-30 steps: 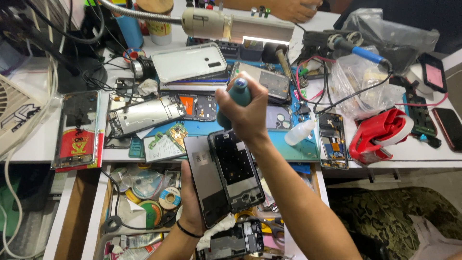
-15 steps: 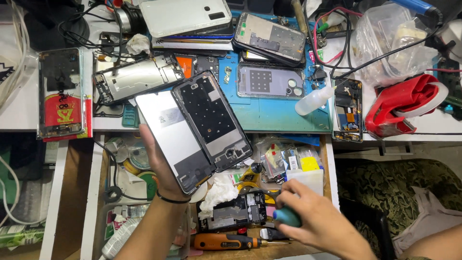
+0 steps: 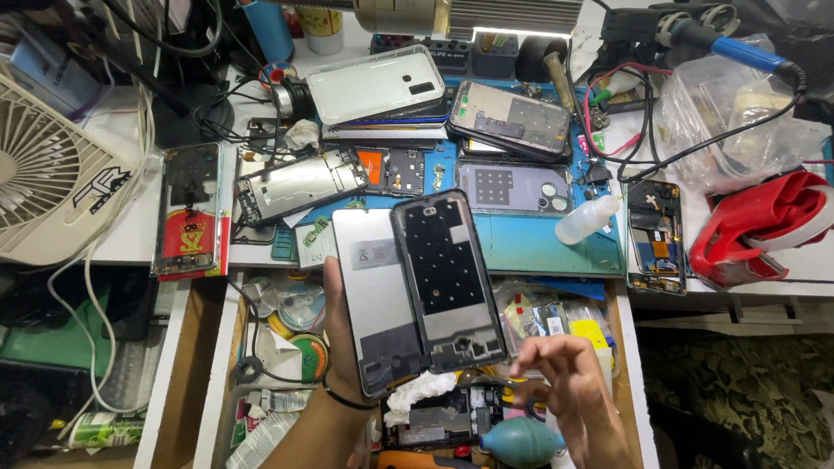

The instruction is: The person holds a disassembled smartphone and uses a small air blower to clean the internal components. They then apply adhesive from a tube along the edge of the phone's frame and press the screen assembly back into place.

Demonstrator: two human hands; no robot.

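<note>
Phone frame (image 3: 447, 282): matt black metal-look plate. Screen panel (image 3: 375, 300) left of frame: smooth grey back, slight sheen. Blower bulb (image 3: 521, 441) below frame: matt teal rubber. Work mat (image 3: 530, 243) above-right of frame: smooth blue.

Grey phone screen panel (image 3: 375, 300) held upright; red-and-black flat package (image 3: 188, 208) lying at desk's left edge

White fan (image 3: 52, 169), red cloth (image 3: 764, 227), small squeeze bottle (image 3: 586, 220), blue soldering iron (image 3: 738, 52).

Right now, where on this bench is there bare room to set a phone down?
Bare blue mat shows between the dark phone frame and the small white bottle. The open drawer and the mat's far half are crowded with parts.
</note>
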